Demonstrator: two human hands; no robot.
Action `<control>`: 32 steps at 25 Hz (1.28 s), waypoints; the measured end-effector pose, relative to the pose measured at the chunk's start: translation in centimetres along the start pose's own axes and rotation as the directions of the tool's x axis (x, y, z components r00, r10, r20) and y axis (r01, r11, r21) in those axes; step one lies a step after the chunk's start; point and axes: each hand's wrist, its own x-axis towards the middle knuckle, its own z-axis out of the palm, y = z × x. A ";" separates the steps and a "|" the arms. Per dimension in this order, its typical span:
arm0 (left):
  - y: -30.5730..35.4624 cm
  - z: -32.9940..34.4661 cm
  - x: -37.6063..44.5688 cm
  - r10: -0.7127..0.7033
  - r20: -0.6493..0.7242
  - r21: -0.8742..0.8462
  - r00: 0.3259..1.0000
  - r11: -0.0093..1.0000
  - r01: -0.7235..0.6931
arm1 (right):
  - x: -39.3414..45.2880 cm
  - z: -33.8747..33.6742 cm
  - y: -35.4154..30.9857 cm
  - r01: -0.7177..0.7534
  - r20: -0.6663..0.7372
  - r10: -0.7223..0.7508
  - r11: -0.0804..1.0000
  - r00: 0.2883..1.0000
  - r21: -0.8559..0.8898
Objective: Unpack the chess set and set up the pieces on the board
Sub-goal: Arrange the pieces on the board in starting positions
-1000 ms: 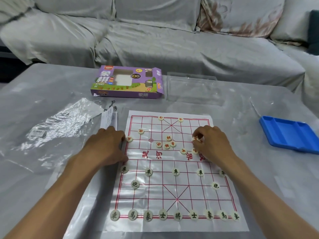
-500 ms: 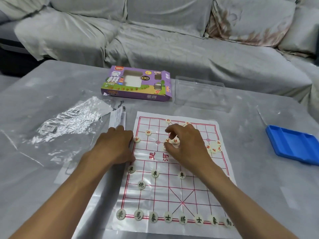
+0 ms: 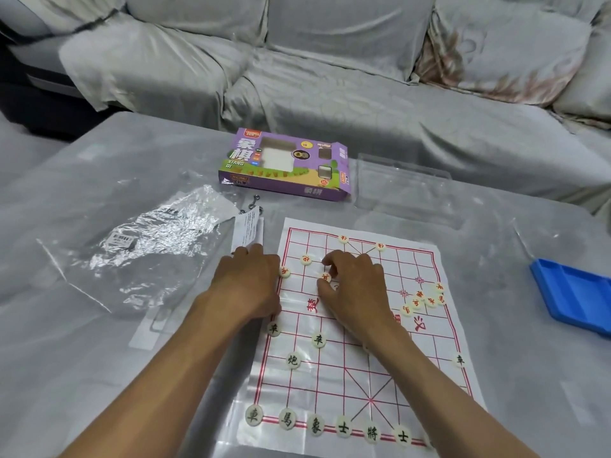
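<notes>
Two bare, sleeveless forearms

Single head-worn view, looking forward and down across table (image 3: pixel 496 375) toward sofa (image 3: pixel 330 94) (wide-angle, close over forearms).
</notes>
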 end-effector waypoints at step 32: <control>-0.1 0.4 0.2 0.026 -0.020 -0.048 0.999 0.998 -0.027 | -2.3 -3.6 6.7 0.154 0.162 -0.143 0.986 0.976 -0.057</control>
